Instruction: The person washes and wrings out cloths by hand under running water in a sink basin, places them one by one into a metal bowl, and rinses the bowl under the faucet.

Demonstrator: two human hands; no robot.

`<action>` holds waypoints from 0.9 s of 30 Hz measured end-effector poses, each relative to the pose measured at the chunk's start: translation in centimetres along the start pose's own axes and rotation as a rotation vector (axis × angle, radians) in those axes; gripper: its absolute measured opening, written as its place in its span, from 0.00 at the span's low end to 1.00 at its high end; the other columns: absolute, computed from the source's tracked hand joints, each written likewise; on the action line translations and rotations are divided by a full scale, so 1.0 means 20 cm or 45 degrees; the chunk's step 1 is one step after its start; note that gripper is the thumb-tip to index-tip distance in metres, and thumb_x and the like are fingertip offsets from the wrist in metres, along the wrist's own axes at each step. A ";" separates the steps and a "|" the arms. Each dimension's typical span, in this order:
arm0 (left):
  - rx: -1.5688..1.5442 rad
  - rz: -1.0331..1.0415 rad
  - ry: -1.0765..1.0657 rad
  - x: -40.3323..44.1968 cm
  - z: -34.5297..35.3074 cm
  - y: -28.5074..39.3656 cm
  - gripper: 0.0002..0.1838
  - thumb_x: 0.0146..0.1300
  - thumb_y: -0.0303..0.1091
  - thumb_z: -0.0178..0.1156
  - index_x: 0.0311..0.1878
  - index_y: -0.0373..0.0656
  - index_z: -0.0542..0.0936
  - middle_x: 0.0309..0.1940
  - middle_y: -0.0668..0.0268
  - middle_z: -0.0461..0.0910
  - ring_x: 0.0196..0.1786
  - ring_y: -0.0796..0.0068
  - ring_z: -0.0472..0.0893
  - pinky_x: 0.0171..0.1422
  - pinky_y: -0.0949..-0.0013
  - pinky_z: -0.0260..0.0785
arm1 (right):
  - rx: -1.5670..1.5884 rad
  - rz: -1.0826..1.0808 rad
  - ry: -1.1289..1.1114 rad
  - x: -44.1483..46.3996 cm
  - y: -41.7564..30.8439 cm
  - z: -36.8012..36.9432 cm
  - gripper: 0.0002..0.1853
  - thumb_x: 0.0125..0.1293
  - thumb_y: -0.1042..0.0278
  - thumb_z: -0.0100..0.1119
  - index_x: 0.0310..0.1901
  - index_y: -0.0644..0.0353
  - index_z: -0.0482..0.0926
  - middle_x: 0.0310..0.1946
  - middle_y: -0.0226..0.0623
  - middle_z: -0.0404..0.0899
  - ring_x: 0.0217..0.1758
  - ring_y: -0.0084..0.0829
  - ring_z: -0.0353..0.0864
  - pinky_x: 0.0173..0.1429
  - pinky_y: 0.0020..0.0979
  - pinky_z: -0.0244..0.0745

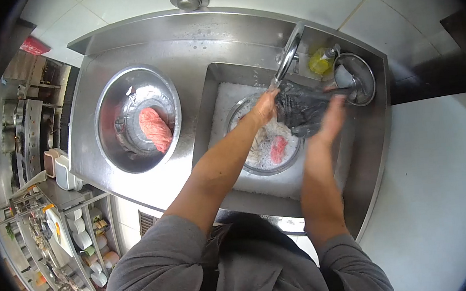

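Note:
A wet dark grey cloth (pixel 298 106) is stretched between my two hands over the sink. My left hand (pixel 264 107) is closed on its left edge, close beside the faucet (pixel 287 57). At the cloth's right end is my right hand (pixel 331 119), blurred by motion, with cloth passing between thumb and fingers. Below, a round metal basin (pixel 271 171) sits in the sink, with soapy water, a pink cloth (pixel 279 150) and a pale cloth (pixel 255 146) in it. The dark cloth and my left hand partly cover this basin.
On the counter to the left stands a large metal bowl (pixel 113 156) with a bunched pink cloth (pixel 156 130) inside. Suds surround the basin in the sink (pixel 202 142). A yellow soap bottle (pixel 320 62) and a small metal bowl (pixel 368 72) stand behind the sink's right corner.

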State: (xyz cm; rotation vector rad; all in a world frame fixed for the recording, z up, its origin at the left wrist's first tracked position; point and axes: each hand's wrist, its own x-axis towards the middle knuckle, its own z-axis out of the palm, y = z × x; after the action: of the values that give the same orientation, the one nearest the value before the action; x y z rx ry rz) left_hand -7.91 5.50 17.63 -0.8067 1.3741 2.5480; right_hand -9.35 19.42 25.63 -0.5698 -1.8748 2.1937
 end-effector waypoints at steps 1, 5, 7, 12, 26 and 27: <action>-0.506 -0.124 -0.159 0.03 0.02 -0.01 0.12 0.57 0.39 0.58 0.37 0.41 0.81 0.40 0.63 0.81 0.41 0.69 0.79 0.49 0.66 0.70 | -0.283 0.172 -0.052 -0.03 0.13 0.04 0.31 0.67 0.47 0.51 0.56 0.71 0.70 0.51 0.50 0.74 0.52 0.35 0.74 0.57 0.35 0.68; -0.455 0.210 -0.305 0.19 -0.12 -0.21 0.10 0.57 0.39 0.60 0.37 0.43 0.78 0.30 0.64 0.78 0.30 0.70 0.77 0.36 0.66 0.73 | -0.198 -0.180 -0.595 -0.37 0.17 0.16 0.20 0.65 0.53 0.58 0.42 0.66 0.80 0.35 0.44 0.81 0.38 0.34 0.79 0.46 0.32 0.71; -0.429 0.168 -0.302 0.14 -0.09 -0.11 0.11 0.56 0.39 0.61 0.37 0.43 0.80 0.29 0.62 0.79 0.30 0.68 0.78 0.34 0.64 0.73 | -0.446 -0.334 -0.504 -0.29 0.33 0.15 0.12 0.62 0.64 0.59 0.37 0.67 0.78 0.31 0.52 0.79 0.35 0.43 0.80 0.42 0.36 0.71; 1.285 0.199 -0.081 -0.06 -0.05 0.29 0.13 0.50 0.36 0.63 0.38 0.40 0.82 0.32 0.61 0.82 0.37 0.68 0.81 0.46 0.66 0.73 | -0.970 -0.285 -0.482 0.09 0.53 -0.17 0.14 0.54 0.77 0.56 0.44 0.66 0.76 0.39 0.53 0.79 0.44 0.53 0.78 0.49 0.43 0.71; -0.133 0.503 -0.087 -0.61 -0.15 0.59 0.12 0.57 0.18 0.53 0.44 0.40 0.75 0.42 0.60 0.79 0.42 0.67 0.80 0.47 0.65 0.72 | -0.830 -0.042 -0.873 -0.07 0.43 0.28 0.31 0.43 0.70 0.74 0.52 0.64 0.75 0.43 0.46 0.81 0.52 0.39 0.79 0.56 0.32 0.71; -0.414 0.597 -0.140 -0.66 -0.17 0.63 0.12 0.58 0.21 0.53 0.46 0.40 0.74 0.43 0.60 0.79 0.44 0.67 0.79 0.50 0.62 0.71 | -0.845 -0.188 -0.698 -0.07 0.42 0.30 0.25 0.44 0.76 0.69 0.48 0.65 0.77 0.42 0.46 0.81 0.49 0.39 0.79 0.55 0.31 0.71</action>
State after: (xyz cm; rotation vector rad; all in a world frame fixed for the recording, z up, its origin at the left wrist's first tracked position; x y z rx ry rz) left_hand 0.06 -2.76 32.22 -0.4045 1.2514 3.1784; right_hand -9.71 12.05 18.27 0.1179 -2.8403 1.7061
